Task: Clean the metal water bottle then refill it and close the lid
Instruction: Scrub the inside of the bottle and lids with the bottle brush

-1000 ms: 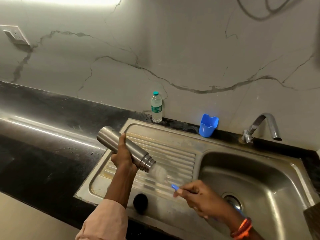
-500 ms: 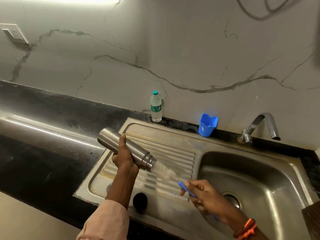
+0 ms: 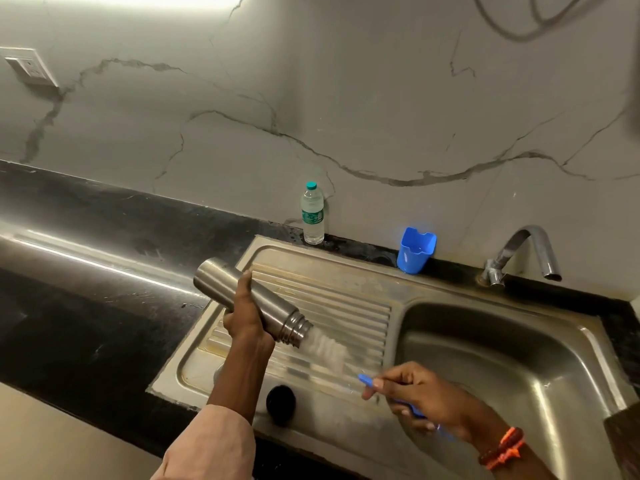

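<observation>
The cleaning step was in hand: the left hand (image 3: 246, 318) grasped the metal water bottle (image 3: 252, 303) round its middle and held it tilted above the ribbed drainboard (image 3: 349, 306) of the steel sink (image 3: 512, 344), mouth pointing down toward the basin, while the right hand (image 3: 420, 393) pinched the blue handle of a bottle brush (image 3: 329, 348) whose white bristle head lay just outside the threaded neck, blurred so that contact with the rim could not be told. The bottle was a smooth brushed-steel cylinder with a stepped, ridged neck; the bristles looked soft and fluffy on a thin stem. A round black lid (image 3: 280, 400) rested on the sink's front edge, near the left forearm. The next move likely called for rinsing, which would mean bringing the open mouth under the curved chrome tap (image 3: 530, 247), well apart at the basin's back. On the dark glossy desk (image 3: 86, 271) by the marbled wall stood a clear plastic bottle (image 3: 312, 214) and a blue plastic cup (image 3: 415, 249).
</observation>
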